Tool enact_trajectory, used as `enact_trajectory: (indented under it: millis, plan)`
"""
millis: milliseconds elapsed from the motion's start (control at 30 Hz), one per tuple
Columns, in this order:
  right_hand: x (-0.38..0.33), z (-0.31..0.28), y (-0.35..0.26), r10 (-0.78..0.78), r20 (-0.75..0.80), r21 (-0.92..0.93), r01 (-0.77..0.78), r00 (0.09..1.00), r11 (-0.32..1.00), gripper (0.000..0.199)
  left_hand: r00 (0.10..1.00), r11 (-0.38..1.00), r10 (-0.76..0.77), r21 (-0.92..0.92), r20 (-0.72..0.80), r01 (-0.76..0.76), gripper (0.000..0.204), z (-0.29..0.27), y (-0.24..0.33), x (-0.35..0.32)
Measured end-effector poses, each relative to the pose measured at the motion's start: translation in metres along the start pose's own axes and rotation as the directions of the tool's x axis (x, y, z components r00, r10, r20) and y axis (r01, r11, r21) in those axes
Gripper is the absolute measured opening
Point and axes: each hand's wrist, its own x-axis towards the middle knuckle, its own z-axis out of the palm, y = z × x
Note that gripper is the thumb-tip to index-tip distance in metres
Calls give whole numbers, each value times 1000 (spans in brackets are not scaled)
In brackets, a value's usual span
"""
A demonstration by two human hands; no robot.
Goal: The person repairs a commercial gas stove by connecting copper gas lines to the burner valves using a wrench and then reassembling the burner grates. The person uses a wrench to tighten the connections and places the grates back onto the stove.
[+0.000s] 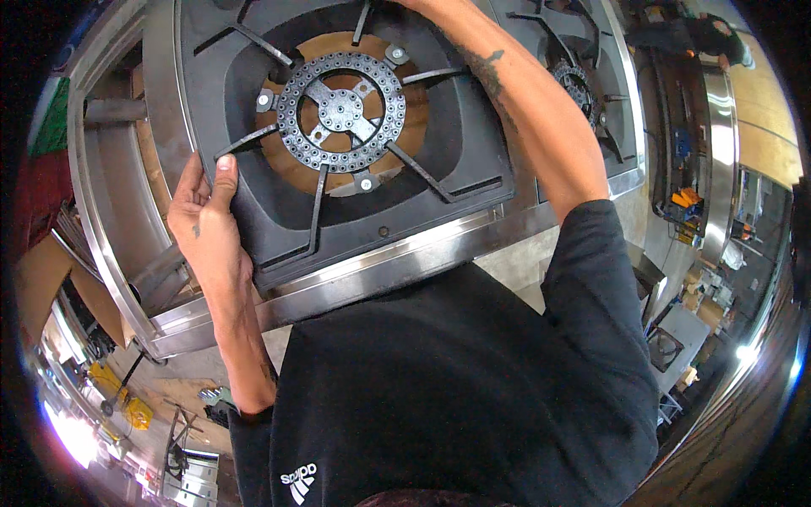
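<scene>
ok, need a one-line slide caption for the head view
Left hand grips the edge of a black cast-iron grate over a ring burner in a steel range frame; right hand out of view.

Open gaps between the radial fingers of the black cast grate [473, 160], down to the ring burner [342, 111] at frame centre. Left edge blocked by the left hand [205, 221] gripping the grate corner; upper right crossed by the right forearm [532, 110]. Narrow steel frame rail [397, 269] hard against the black-shirted torso [456, 389] below.
</scene>
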Motion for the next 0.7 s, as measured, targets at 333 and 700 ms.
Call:
enact_trajectory:
  millis: [333, 700]
  plan:
    - [-3, -10, 2, 71, 82, 12, -72, 994, 997, 36, 999, 999, -1, 50, 51, -2, 44, 0, 8, -1]
    - [-36, -13, -4, 42, 125, -8, -41, 991, 999, 37, 998, 992, 56, 109, 7, -57, 56, -2, -44, -17]
